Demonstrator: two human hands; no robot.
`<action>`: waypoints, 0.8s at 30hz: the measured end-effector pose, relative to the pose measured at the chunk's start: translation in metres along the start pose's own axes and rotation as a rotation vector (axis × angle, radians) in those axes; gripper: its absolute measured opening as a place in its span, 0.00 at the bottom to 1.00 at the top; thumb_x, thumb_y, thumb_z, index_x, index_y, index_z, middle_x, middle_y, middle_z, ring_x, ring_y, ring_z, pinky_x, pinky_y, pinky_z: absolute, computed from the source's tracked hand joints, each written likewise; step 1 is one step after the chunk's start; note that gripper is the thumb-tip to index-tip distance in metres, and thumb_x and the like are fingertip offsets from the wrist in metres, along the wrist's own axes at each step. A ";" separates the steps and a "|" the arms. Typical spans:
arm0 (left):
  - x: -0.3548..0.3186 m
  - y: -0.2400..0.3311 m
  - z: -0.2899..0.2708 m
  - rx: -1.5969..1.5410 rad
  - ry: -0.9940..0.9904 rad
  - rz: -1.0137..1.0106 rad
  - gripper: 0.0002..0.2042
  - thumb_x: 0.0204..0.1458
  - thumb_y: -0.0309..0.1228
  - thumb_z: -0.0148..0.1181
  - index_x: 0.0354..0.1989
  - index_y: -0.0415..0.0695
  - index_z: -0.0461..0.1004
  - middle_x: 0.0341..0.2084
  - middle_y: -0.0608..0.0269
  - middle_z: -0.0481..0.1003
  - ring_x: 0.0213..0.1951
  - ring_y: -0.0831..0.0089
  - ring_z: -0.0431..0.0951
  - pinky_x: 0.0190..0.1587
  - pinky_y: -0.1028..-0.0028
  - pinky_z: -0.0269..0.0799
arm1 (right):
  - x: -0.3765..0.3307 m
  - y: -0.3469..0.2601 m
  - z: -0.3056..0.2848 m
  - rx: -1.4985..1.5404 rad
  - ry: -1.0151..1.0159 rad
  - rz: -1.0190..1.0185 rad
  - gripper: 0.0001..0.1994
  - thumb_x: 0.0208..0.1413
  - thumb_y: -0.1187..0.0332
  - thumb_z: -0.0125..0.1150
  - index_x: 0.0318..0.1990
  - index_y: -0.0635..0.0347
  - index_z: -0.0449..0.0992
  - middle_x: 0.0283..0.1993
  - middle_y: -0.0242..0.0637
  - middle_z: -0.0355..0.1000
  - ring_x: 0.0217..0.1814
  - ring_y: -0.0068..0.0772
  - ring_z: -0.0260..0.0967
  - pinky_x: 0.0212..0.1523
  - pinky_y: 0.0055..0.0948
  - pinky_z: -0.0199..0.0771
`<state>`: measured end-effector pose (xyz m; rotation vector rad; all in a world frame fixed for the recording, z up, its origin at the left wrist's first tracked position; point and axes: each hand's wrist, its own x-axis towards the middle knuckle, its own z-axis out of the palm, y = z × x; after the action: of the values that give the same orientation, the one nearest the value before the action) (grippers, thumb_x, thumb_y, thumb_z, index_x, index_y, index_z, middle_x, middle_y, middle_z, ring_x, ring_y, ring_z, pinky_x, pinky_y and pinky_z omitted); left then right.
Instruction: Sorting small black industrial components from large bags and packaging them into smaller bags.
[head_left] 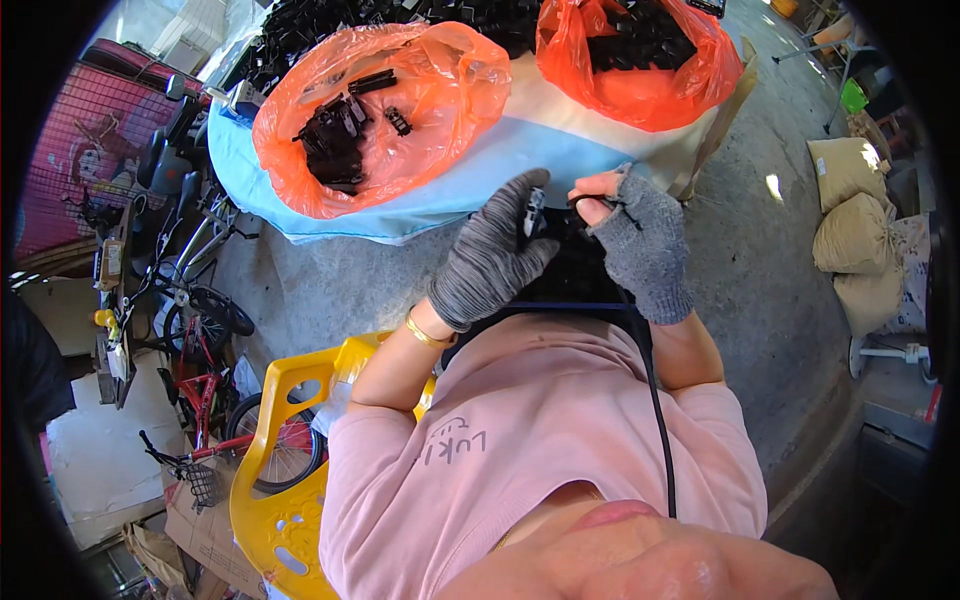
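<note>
My left hand (492, 252), in a striped grey knit glove, is closed around a small black part (534, 212) with a shiny side; its exact kind I cannot make out. Facing it, my right hand (645, 240) wears a grey glove that leaves the fingertips bare. Its thumb and finger pinch a thin black piece (590, 198), too small to name. A gap separates the two hands, above my lap. Beyond them, an orange plastic bag (440, 130) lies open with several black plastic parts (335, 135) inside. To its right, a red plastic bag (640, 105) also contains black parts (645, 50).
The bags rest on a table with a light blue cover (540, 150), and a heap of black parts (400, 12) lies behind. A yellow plastic chair (285, 440) is at my left, near bicycles (205, 400). Stuffed sacks (850, 235) stand on the right. A black cord (655, 400) runs down my front.
</note>
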<state>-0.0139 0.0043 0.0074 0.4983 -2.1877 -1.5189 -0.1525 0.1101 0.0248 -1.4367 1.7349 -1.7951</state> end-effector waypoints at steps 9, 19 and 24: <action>-0.009 -0.007 0.007 0.312 -0.171 0.242 0.28 0.43 0.20 0.56 0.56 0.39 0.57 0.43 0.50 0.68 0.45 0.60 0.70 0.48 0.71 0.64 | -0.003 0.006 0.000 -0.043 -0.136 -0.188 0.05 0.43 0.80 0.57 0.30 0.64 0.72 0.32 0.40 0.73 0.36 0.34 0.71 0.38 0.27 0.68; -0.014 -0.007 0.010 0.060 0.020 0.025 0.17 0.49 0.24 0.54 0.48 0.40 0.63 0.29 0.65 0.70 0.26 0.79 0.68 0.31 0.78 0.67 | -0.007 0.008 -0.004 -0.163 0.014 -0.043 0.05 0.46 0.76 0.56 0.33 0.62 0.73 0.31 0.37 0.72 0.27 0.23 0.65 0.29 0.20 0.66; -0.005 0.021 -0.005 -0.292 -0.071 -0.315 0.12 0.52 0.28 0.51 0.43 0.38 0.70 0.26 0.67 0.73 0.24 0.83 0.68 0.31 0.81 0.67 | -0.001 0.019 -0.001 0.253 0.054 0.478 0.07 0.51 0.71 0.53 0.36 0.63 0.71 0.31 0.34 0.71 0.22 0.16 0.60 0.24 0.14 0.61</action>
<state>-0.0082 0.0097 0.0280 0.7246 -1.9568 -2.0099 -0.1612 0.1067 0.0085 -0.7960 1.6278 -1.7168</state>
